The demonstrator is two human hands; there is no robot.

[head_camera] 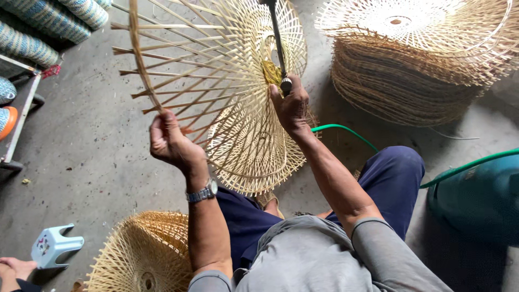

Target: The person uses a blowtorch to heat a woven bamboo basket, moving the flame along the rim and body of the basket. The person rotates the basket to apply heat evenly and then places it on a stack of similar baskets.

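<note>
Seated person, head view down. Left hand (172, 141) clenched on a rib at the rim of a pale open-weave bamboo lampshade frame (216, 81), holding it raised and tilted in front of the knees. Right hand (292, 105) wrapped around the grip of a slim black rod tool (277, 40), whose shaft runs up through the centre of the frame; the tip is out of view, so what it does there can't be told. A green hose (346, 132) trails from behind the right wrist toward a teal gas cylinder (478, 197), so likely a torch or air tool, judgement only.

Step in hand: working the inside or hub of the held frame with the tool, while the left hand steadies and turns it. Next move calls for rotating the frame by the rim with the left hand while keeping the tool clear of the thin ribs.

Around: a second bamboo frame (254, 157) lies under the held one, a tall stack of the same frames (416, 65) far right, another frame (143, 254) on the concrete floor (86, 140) by the left elbow. Small pale plastic stool (53, 246) lower left, another person's hand (13, 269) at the corner.
</note>
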